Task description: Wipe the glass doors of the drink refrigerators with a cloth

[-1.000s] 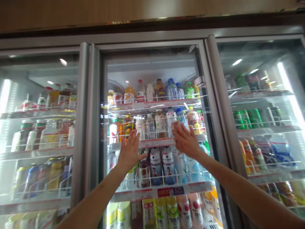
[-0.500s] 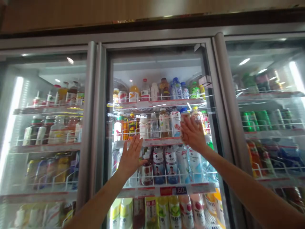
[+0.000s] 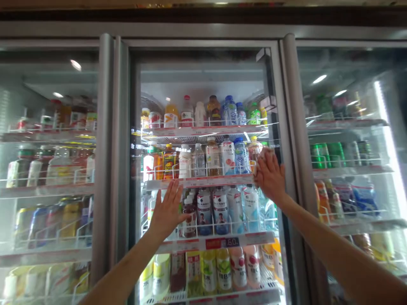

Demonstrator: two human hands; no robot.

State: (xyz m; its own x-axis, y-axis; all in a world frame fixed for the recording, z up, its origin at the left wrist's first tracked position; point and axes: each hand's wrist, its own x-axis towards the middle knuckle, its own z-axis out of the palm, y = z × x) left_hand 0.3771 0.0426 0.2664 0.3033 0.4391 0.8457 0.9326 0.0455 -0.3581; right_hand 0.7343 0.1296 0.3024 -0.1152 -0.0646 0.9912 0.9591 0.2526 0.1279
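My left hand (image 3: pixel 167 209) lies flat on the glass door (image 3: pixel 200 76) of the middle fridge, fingers stretched out and thumb apart, holding nothing. Higher and to the right, my right hand (image 3: pixel 271 176) presses a small crumpled pale cloth (image 3: pixel 257 173) to the same glass. The cloth is mostly hidden under the fingers. Behind the door stand shelves of drinks, among them an orange juice bottle (image 3: pixel 171 114), a blue-capped bottle (image 3: pixel 229 111) and dark blue bottles with white labels (image 3: pixel 204 212). Both arms reach in from the lower corners.
Metal door frames (image 3: pixel 108 161) and a right-hand post (image 3: pixel 294 127) border the middle door. Fridges with more drinks stand on both sides, with green cans (image 3: pixel 320 154) on the right. A price strip (image 3: pixel 222 242) runs along a lower shelf.
My right hand has slid to the right across the glass with the cloth, uncovering a blue bottle behind it. The left hand stays on the glass. The view has tilted down slightly.
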